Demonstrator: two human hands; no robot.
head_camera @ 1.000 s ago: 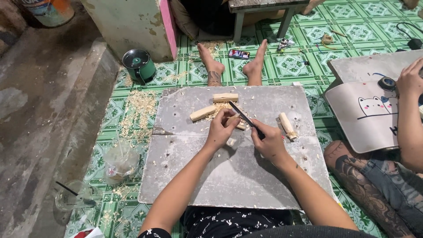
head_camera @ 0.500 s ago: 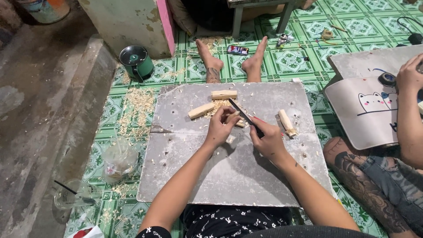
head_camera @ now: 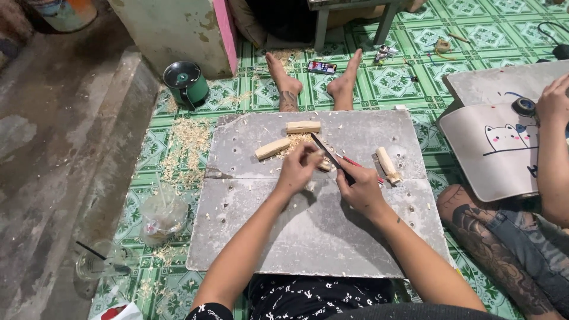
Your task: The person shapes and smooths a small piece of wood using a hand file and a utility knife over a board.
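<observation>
**woodnoob:** Two hands over the grey board [head_camera: 332, 237], so what's each one actually got?

**chipcarver:** Left hand [head_camera: 298, 170] is curled tight around a small pale wood piece [head_camera: 323, 164], only the end of it pokes out past the fingertips. Right hand [head_camera: 360, 191] is closed on the handle of a knife [head_camera: 331, 157], dark blade angled up and away toward the top of the board, its edge touching the wood piece right at the left fingertips. Both grips are fully shut.

**woodnoob:** Where on the board is that?

**chipcarver:** Roughly the middle, just above the seam between the two slabs. Three more pale wood blocks lie around it: one block [head_camera: 303, 126] near the far edge, a slanted block [head_camera: 273, 148] just left of the left hand, and a notched one [head_camera: 387, 165] to the right of the knife hand. A red pencil [head_camera: 361, 168] peeks out behind the right hand.

**woodnoob:** Anything crowding them?

**chipcarver:** Shavings [head_camera: 188, 142] scattered on the green tile floor to the left, a green round tin [head_camera: 186, 83] beyond them, a crumpled plastic bag [head_camera: 162, 214] and a clear cup [head_camera: 98, 264] nearer in. Bare feet stick out past the board with a phone [head_camera: 322, 67] between them. Another person's hand [head_camera: 554, 98] works on a cat-printed sheet [head_camera: 498, 148] off to the right, well apart.
</observation>
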